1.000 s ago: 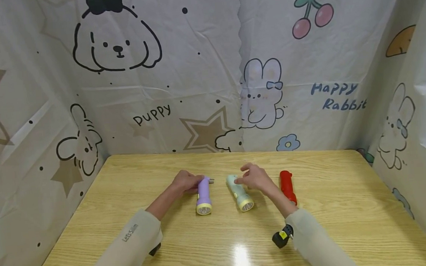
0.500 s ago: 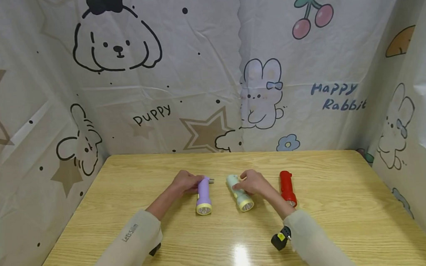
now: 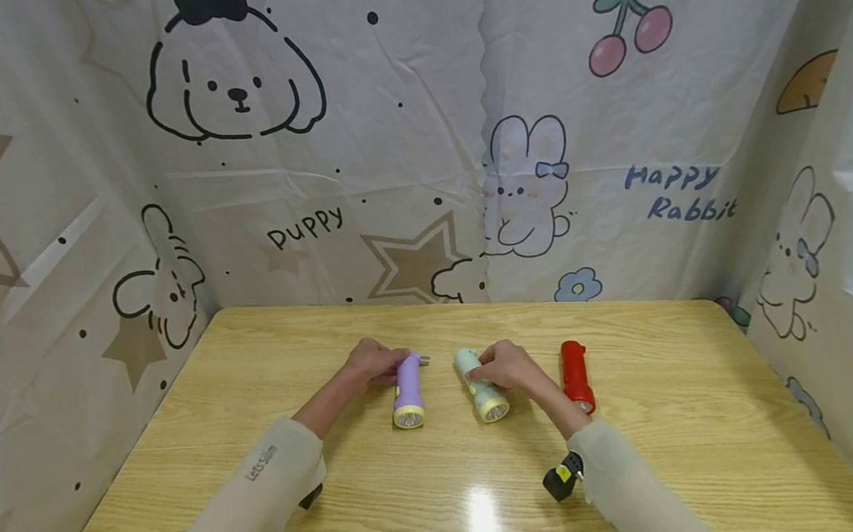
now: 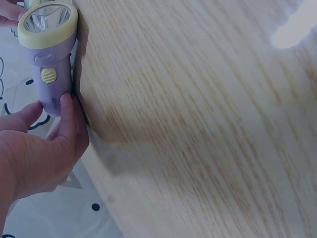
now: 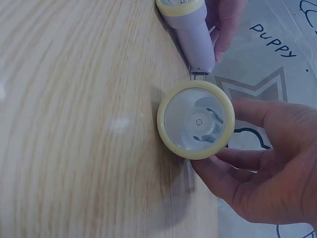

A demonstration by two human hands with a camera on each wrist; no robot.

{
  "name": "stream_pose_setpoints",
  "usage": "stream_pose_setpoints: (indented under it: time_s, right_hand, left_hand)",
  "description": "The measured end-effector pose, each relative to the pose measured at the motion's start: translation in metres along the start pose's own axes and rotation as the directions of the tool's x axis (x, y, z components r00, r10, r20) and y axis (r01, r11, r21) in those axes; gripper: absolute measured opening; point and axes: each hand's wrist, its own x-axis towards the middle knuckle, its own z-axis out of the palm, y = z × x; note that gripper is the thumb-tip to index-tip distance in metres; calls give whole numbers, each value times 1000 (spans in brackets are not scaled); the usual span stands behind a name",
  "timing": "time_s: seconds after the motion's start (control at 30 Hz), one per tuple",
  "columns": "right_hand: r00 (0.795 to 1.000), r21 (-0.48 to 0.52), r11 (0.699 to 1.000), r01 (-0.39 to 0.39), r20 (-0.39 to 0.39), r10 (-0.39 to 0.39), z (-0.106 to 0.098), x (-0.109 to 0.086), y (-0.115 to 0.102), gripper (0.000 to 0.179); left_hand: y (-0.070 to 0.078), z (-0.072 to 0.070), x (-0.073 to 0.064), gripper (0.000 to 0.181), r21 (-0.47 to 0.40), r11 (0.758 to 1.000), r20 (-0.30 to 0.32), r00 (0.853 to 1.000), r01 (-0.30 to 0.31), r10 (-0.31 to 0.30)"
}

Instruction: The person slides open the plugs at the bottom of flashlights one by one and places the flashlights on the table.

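My left hand (image 3: pixel 370 364) grips the tail end of a purple flashlight (image 3: pixel 408 384), thumb and fingers on either side of it. The flashlight lies on the table with its yellow-rimmed lens toward me. A yellow switch (image 4: pixel 49 75) shows on its body in the left wrist view, and metal plug prongs (image 5: pixel 198 76) stick out near its tail. To the right, a mint green flashlight (image 3: pixel 482 399) lies slightly slanted, its lens also toward me. My right hand (image 3: pixel 508 365) holds its body between thumb and fingers; in the right wrist view its lens (image 5: pixel 198 123) hides most of the body.
A red flashlight (image 3: pixel 575 375) lies on the wooden table (image 3: pixel 385 503) right of my right hand, partly behind the forearm. Printed cloth (image 3: pixel 388 160) hangs at the back and along both sides. A black wrist camera (image 3: pixel 561 479) hangs beneath the right sleeve.
My right hand has lowered and its fingers have closed around the mint green flashlight. The left hand and the purple flashlight have stayed in place.
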Motion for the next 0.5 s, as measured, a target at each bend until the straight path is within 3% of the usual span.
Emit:
stream_pose_setpoints:
  time_s: [0.5]
  right_hand:
    - [999,11,1000,-15,-29,15,3,-2,-2,35]
  left_hand:
    - [2,0,-1,30,6,1000,-8,1000,17,-17]
